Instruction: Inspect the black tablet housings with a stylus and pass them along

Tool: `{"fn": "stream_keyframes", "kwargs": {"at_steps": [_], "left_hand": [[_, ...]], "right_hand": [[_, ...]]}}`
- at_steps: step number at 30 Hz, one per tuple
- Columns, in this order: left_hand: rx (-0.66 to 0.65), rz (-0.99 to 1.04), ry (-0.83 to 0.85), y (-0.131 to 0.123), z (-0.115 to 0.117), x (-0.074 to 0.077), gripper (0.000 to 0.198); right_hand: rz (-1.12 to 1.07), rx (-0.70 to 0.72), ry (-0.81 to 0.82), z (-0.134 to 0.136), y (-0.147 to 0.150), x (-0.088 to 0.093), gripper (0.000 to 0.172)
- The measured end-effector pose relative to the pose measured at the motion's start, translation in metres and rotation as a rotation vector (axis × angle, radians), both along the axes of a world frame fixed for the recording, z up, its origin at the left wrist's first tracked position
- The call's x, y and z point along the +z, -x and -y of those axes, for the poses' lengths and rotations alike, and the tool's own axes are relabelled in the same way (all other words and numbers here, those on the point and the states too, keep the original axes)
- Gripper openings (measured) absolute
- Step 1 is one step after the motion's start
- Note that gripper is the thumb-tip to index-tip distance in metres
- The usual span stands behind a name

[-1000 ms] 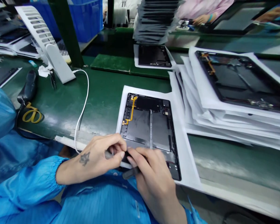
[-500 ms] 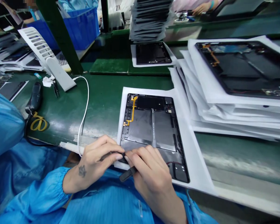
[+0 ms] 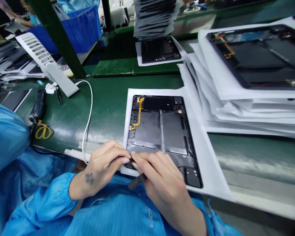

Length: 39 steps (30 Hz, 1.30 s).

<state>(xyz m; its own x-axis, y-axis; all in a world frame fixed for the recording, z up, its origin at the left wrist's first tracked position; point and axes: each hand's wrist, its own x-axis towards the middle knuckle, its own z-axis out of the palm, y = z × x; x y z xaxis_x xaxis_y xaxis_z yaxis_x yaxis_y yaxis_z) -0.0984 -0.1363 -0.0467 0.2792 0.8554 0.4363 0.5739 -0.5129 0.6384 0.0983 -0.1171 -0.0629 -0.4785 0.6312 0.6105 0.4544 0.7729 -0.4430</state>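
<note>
An opened tablet (image 3: 162,131) with grey battery cells and an orange flex cable (image 3: 138,113) lies on a white sheet (image 3: 199,147) on the green bench. My left hand (image 3: 105,170) pinches a small dark part at the tablet's near left corner. My right hand (image 3: 162,183) meets it there, fingers closed around a dark slim tool (image 3: 137,182) that sticks out below the fingers. Both hands touch the tablet's near edge. What the fingertips pinch is too small to name.
A stack of opened tablets on white sheets (image 3: 248,75) fills the right. Another tablet (image 3: 159,49) and a tall stack (image 3: 154,18) lie behind. A white cable (image 3: 88,114), white stand (image 3: 46,62), black scanner (image 3: 38,105), blue bin (image 3: 78,26) are left.
My hands stay pinched at the tablet's near left corner, with only slight finger shifts. The view has tilted a little, so the bench things sit higher in frame.
</note>
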Motion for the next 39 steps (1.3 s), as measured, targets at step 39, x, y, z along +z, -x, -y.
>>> {"fn": "stream_keyframes", "kwargs": {"at_steps": [39], "left_hand": [[-0.166, -0.800, -0.474, 0.016, 0.020, 0.003, 0.028]], "right_hand": [[0.131, 0.093, 0.029, -0.007, -0.028, 0.024, 0.065]]}}
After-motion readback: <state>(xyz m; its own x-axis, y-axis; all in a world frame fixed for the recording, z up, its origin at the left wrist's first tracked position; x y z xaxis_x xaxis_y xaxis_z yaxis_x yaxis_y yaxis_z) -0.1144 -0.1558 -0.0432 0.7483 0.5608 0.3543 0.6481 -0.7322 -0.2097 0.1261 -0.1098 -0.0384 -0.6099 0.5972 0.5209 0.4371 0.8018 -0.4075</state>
